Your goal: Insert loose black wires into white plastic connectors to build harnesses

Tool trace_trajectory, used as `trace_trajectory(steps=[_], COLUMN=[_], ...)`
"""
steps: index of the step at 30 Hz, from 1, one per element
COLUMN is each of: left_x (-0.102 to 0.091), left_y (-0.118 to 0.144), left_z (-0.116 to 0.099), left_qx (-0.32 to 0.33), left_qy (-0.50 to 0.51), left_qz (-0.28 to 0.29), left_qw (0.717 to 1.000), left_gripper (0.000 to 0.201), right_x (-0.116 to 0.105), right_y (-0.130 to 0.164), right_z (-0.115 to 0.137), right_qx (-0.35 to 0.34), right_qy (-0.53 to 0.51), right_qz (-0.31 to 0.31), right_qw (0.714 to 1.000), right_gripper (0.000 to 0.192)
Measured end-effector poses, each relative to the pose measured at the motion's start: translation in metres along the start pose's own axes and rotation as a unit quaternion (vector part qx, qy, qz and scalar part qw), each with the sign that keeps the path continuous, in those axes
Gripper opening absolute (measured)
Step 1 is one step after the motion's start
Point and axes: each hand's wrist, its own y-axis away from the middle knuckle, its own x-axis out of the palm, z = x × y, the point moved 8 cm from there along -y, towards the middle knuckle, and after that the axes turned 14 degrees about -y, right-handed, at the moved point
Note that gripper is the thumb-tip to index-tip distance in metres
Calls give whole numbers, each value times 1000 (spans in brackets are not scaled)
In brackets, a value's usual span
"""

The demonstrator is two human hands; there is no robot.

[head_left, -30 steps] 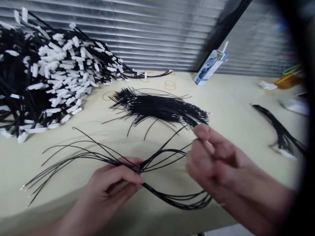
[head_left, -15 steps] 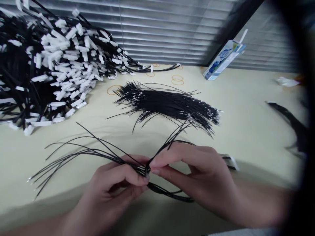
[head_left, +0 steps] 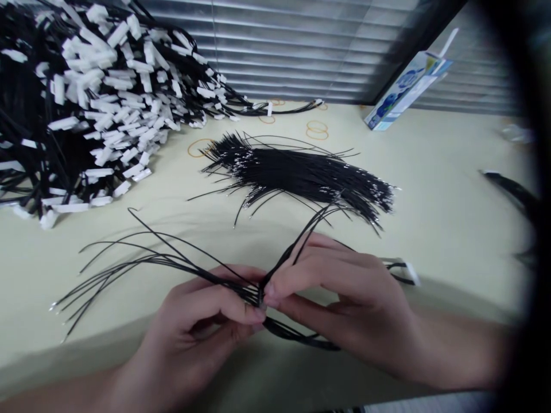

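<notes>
A bundle of thin black wires [head_left: 172, 259] fans out to the left from between my hands, with small shiny tips at its loose ends. My left hand [head_left: 210, 327] is closed on this bundle, thumb and forefinger pinched near a small greyish piece at the middle. Just to the right, my right hand [head_left: 344, 292] pinches the same place, its fingertips almost touching the left ones. More wires rise above the right hand and others loop below it. A white connector [head_left: 413, 273] on black wires shows beyond the right wrist. What the fingertips cover is mostly hidden.
Behind my hands lies a thick pile of cut black wires [head_left: 297, 172]. A large heap of black cables with white connectors [head_left: 112, 103] fills the left back. Orange rubber bands [head_left: 317, 130] lie near the blinds. A blue-and-white drink carton [head_left: 400, 92] with a straw stands at the back right.
Both hands keep their pinch at the middle of the bundle, with the right fingers shifting slightly. The whole view has moved a little, so the far objects sit higher.
</notes>
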Motion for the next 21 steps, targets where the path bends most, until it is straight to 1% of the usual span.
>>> trace_trajectory(steps=[4,9,15,21], left_x=[-1,-3,-3,-3], left_y=[-1,-4,-3,-5], left_z=[0,-3,2,0], left_qx=[-2,3,-22,-24], left_qy=[-6,-8,17,36], left_qz=[-9,-20,-29,-38], left_qw=[1000,1000,999,998], left_gripper=[19,16,21,23], right_x=[1,1,0,-2], right_y=[-1,-1,-2,-3], right_z=[0,-2,2,2], right_qx=[-12,2,-33,-31], right_qy=[8,6,-15,-15], right_qz=[14,11,-15,-22], right_qw=[1000,1000,999,999], right_gripper=[9,8,9,11])
